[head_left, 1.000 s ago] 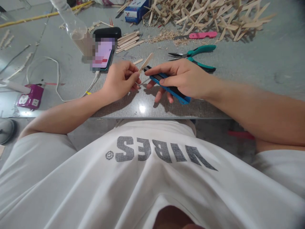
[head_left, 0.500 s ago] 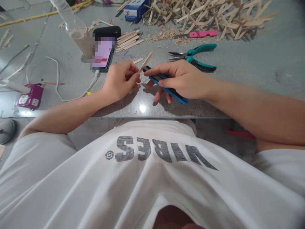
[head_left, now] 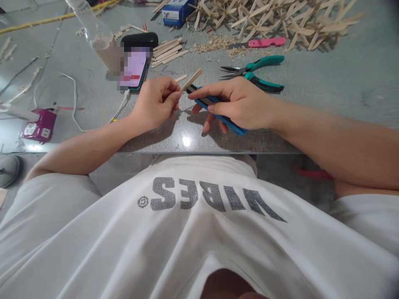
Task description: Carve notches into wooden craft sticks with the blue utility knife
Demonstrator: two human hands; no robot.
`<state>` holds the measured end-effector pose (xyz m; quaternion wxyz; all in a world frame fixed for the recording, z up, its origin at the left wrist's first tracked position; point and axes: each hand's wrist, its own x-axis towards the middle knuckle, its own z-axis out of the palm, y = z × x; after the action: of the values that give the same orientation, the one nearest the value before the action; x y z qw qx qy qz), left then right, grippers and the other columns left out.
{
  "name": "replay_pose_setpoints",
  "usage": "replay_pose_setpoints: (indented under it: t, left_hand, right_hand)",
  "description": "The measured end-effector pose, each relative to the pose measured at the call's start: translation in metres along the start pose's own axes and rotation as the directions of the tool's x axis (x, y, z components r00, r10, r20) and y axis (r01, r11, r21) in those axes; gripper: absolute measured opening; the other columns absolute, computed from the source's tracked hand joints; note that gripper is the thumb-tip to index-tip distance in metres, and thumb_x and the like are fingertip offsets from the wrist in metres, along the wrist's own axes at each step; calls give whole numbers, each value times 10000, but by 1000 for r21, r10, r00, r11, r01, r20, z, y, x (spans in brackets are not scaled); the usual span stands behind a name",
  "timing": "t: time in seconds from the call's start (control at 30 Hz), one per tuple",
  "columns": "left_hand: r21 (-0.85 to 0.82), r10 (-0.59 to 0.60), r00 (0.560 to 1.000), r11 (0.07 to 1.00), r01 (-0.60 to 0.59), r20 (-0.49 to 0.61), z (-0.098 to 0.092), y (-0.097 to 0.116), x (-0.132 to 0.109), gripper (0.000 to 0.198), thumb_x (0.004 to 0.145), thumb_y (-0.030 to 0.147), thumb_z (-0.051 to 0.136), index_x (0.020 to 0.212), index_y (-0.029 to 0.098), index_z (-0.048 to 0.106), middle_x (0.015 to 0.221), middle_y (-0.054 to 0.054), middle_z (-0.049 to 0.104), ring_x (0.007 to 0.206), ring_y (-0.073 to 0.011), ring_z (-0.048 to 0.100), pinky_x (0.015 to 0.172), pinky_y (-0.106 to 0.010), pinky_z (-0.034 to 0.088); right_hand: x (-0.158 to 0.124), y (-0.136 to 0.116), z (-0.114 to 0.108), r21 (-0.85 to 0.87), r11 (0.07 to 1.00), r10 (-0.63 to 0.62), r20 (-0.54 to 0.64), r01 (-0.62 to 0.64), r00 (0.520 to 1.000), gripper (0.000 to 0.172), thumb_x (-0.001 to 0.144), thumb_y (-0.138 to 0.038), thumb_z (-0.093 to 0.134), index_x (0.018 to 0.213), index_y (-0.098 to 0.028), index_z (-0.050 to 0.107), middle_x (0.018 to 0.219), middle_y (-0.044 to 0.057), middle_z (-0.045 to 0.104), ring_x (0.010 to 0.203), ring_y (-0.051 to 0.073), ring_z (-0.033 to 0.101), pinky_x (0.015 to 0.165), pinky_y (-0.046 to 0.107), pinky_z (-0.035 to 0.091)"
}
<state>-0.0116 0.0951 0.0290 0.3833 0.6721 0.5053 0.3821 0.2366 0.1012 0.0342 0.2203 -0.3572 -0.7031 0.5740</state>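
Between thumb and fingers, my left hand [head_left: 157, 101] pinches a flat wooden craft stick [head_left: 193, 79], whose free end points up and to the right. My right hand [head_left: 240, 101] grips a blue and black utility knife [head_left: 229, 122], with the index finger laid along its front. The knife's front end is right by the stick, close to my left fingertips; I cannot tell whether the blade touches the wood. Both hands are just above the grey table [head_left: 149, 143]. Long-nose pliers [head_left: 246, 72] with green handles lie just beyond my right hand.
Several loose craft sticks [head_left: 168, 52] lie beside a charging phone [head_left: 135, 68] and a black case [head_left: 140, 40]. Wood shavings [head_left: 212, 43], a pink-handled knife [head_left: 266, 42], a blue box [head_left: 176, 14] and a heap of joined sticks [head_left: 299, 20] are farther back. A plastic bottle [head_left: 99, 41] stands left.
My left hand has shifted slightly left, and the stick's free end has swung a little to the right. The right hand and utility knife have barely moved.
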Motion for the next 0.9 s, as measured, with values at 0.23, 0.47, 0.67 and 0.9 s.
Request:
replay_pose_setpoints:
  t: [0.23, 0.47, 0.67, 0.9]
  left_hand:
    - [-101, -156, 986, 982, 161, 61, 2, 5, 2, 330, 1085, 25, 575, 829, 233, 580, 587, 80, 640, 415, -75, 553, 439, -231, 449]
    - [-220, -223, 973, 948, 231, 59, 10, 8, -3, 316, 1109, 65, 567, 842, 234, 576, 599, 85, 663, 460, -61, 563, 490, -225, 468]
    - [-306, -227, 973, 923, 232, 51, 14, 8, -4, 331, 1104, 33, 539, 839, 228, 575, 601, 75, 675, 476, -72, 590, 488, -234, 483]
    - [-353, -229, 972, 906, 235, 60, 13, 1, -4, 284, 1104, 114, 576, 859, 257, 592, 645, 73, 706, 518, -82, 585, 529, -261, 524]
  right_hand:
    - [2, -2, 3, -39, 999, 23, -16, -23, 1000, 597, 998, -24, 562, 1537, -239, 702, 1337, 87, 788, 716, 181, 815, 401, 237, 539]
    - [0, -4, 4, -27, 1000, 9, -14, -9, 1000, 570, 999, -21, 574, 1506, -232, 724, 1322, 77, 785, 714, 162, 811, 408, 202, 531]
    - [-1, -4, 5, 17, 1000, -3, -54, 4, 999, 526, 983, -42, 660, 1460, -239, 763, 1264, 71, 787, 684, 138, 795, 423, 165, 499]
    - [-3, -11, 9, 16, 1000, -11, -56, 11, 998, 571, 987, -14, 582, 1523, -164, 705, 1264, 106, 793, 657, 150, 799, 393, 177, 501]
